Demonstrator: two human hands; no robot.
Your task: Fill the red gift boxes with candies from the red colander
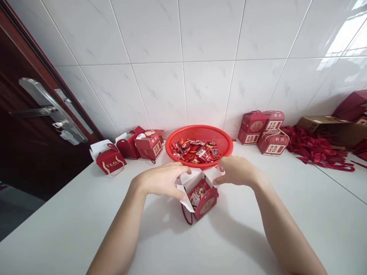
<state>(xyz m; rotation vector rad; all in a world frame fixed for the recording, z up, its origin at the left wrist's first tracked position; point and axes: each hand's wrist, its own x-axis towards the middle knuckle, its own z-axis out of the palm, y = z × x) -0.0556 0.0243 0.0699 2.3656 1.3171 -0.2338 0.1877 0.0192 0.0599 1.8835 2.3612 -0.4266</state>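
In the middle of the white table stands a small red gift box [207, 204] with its top flaps raised, showing their white insides. Red wrapped candies [197, 194] lie inside it, and a dark red cord handle [187, 217] hangs at its left side. My left hand [163, 179] is curved around the left flap, thumb on the near part and fingers at the back. My right hand [236, 172] has its thumb and fingers bent around the right flap. Just behind the box is a red plastic basket [200, 130] with many wrapped candies in it.
Several red boxes [110, 160] stand at the left, some with lids up. Closed red boxes [273, 143] are stacked at the back right beside a heap of red ribbons [308, 147] and a cardboard box [323, 124]. A tiled wall [209, 91] borders the table; a door [34, 114] is left.
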